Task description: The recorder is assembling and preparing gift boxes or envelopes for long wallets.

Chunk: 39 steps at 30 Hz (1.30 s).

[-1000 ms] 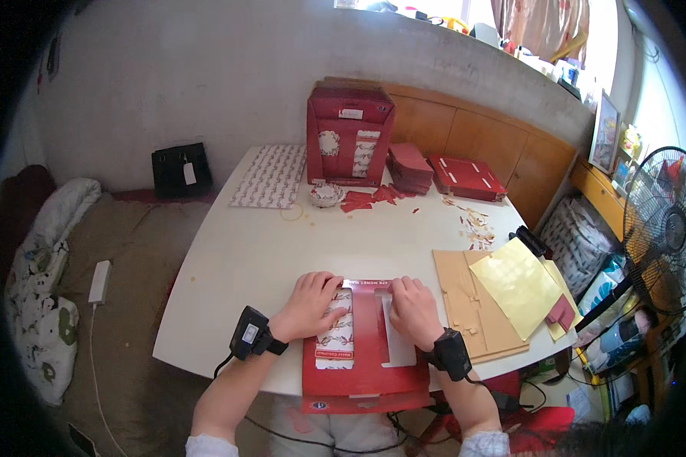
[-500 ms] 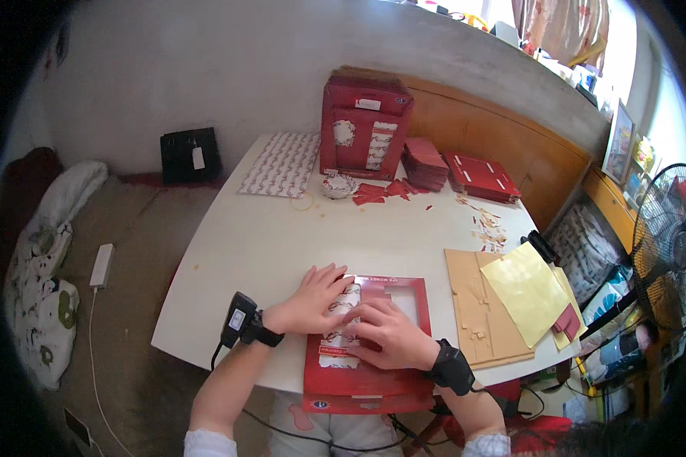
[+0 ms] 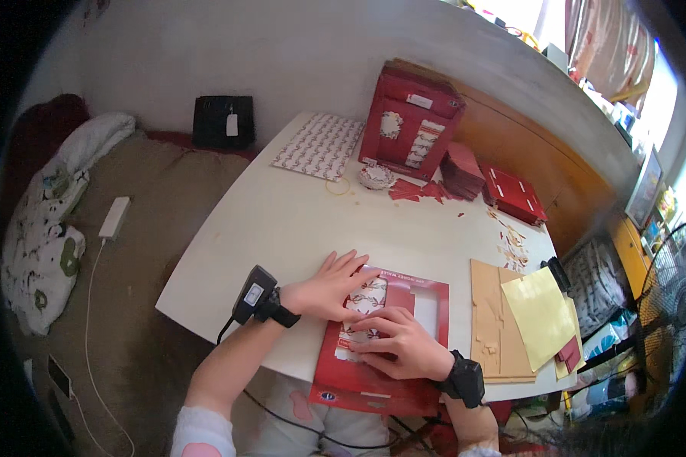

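Using the white table [image 3: 259, 221] as our landmark, we have the red card panel [image 3: 339, 377] at its near edge, with the lower part hanging past the rim. The patterned strip [image 3: 367, 295] sits in the panel's left half, beside the pale opening [image 3: 425, 308]. Our left hand [image 3: 324, 293] lies loose and spread along the strip's left side, gripping nothing. Our right hand [image 3: 408, 343] bends over the strip with its fingers curled; we cannot tell whether they pinch or only press.

The step appears to be settling the strip flat. We do well to pin the panel with the left palm, work the right fingertips evenly along the edges, and keep the strip square. The overhang could tip or crease under a hard push, so we should press over the table, lightly.
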Each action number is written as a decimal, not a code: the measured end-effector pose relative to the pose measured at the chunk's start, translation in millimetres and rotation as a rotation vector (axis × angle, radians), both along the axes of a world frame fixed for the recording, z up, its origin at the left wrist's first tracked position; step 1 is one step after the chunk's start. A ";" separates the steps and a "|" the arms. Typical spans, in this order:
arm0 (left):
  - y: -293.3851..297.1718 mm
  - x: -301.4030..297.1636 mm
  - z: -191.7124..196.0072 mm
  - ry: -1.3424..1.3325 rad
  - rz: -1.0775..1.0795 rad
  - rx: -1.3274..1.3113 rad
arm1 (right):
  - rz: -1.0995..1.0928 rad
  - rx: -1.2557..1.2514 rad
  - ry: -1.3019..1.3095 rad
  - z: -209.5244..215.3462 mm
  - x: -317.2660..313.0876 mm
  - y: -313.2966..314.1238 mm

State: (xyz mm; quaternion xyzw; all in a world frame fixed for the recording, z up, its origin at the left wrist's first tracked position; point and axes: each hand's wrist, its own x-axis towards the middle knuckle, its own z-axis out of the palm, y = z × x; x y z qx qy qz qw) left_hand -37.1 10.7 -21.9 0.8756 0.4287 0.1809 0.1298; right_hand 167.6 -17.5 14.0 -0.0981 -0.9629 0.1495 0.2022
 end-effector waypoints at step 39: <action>-2.5 16.3 15.4 0.021 0.015 0.042 | -0.283 0.155 0.153 -12.3 3.8 15.1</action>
